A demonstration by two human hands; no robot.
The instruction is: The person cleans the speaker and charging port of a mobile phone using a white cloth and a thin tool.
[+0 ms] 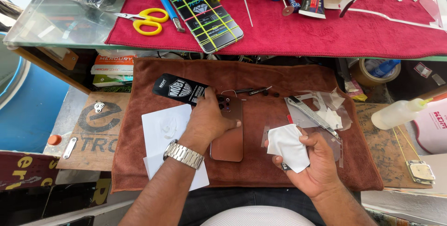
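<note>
Head view. The left hand (207, 121), a metal watch (184, 154) at its wrist, lies palm-down on the upper left part of a copper-brown phone (229, 140), fingers spread flat and pressing rather than closed round it. The phone rests back-up near the middle of a brown towel (260, 174) spread over the tabletop, its camera cluster at the far end. Right of the phone, the right hand (312, 165) has its fingers closed on a folded white wipe (288, 146), held just above the towel and clear of the phone. Touching the phone's far left corner lies a black packet (179, 88); left of the phone, white paper sheets (160, 130) overlap the towel's edge. Right of the phone, beyond the wipe, a utility knife (309, 112) lies on clear film scraps. Beyond the phone, on a raised red cloth (326, 35), sit yellow scissors (146, 21) and a second phone bound with yellow bands (205, 15).
</note>
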